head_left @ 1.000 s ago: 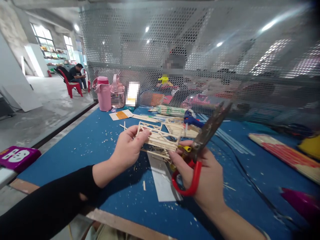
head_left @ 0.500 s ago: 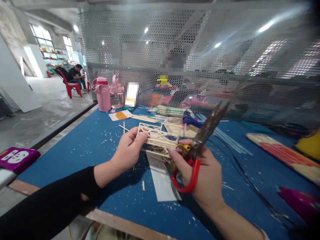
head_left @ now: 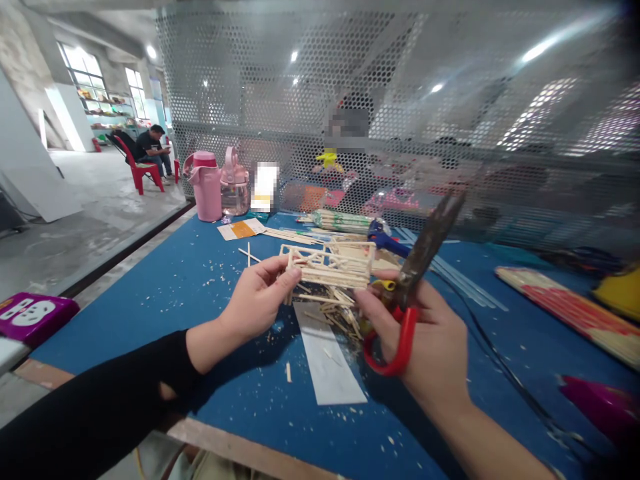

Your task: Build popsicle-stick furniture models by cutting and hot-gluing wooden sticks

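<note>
My left hand (head_left: 263, 293) pinches the left end of a small frame of thin wooden sticks (head_left: 333, 273), held above the blue table. My right hand (head_left: 425, 327) is wrapped round red-handled scissors (head_left: 407, 300), whose dark blades point up and to the right. Its thumb and fingertips are by the right end of the stick frame; whether they touch it is hard to tell. A yellow-handled tool (head_left: 384, 285) shows partly behind the right fingers. Below the frame lie a heap of cut sticks (head_left: 345, 317) and a white paper strip (head_left: 330, 367).
On the blue table (head_left: 225, 393) stand a pink flask (head_left: 207, 190) and a clear bottle (head_left: 235, 193). A blue glue gun (head_left: 385, 239), stick bundles (head_left: 345, 221) and a black cable (head_left: 480, 333) lie beyond. A perforated screen (head_left: 280, 100) rises behind; a person (head_left: 154, 150) sits far left.
My right hand and the scissors have moved right. The stick frame has shifted slightly right and up and turned a little, still in my left hand.
</note>
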Demonstrator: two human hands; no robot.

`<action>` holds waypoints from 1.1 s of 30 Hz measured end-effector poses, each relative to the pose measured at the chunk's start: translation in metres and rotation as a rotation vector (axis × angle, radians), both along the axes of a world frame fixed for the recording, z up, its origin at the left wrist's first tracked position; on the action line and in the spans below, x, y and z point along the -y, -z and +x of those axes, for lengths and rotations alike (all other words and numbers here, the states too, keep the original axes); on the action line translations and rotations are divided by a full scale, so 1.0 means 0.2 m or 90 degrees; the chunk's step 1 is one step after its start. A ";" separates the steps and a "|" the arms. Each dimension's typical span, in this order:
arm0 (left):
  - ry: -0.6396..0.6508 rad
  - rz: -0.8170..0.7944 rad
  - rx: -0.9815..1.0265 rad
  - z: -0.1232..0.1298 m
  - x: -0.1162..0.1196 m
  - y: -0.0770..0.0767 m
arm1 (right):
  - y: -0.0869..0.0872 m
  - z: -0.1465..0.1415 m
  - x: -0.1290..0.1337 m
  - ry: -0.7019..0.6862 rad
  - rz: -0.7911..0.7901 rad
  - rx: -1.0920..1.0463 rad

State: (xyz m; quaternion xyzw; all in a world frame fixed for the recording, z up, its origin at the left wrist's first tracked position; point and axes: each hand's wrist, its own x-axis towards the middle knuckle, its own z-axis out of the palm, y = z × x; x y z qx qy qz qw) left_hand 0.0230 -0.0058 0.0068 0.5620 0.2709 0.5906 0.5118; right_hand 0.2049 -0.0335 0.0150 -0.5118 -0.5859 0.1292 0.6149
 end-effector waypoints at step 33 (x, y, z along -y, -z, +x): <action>-0.059 0.338 -0.243 -0.05 -0.06 0.09 | -0.04 0.01 -0.02 -0.063 -0.023 -0.169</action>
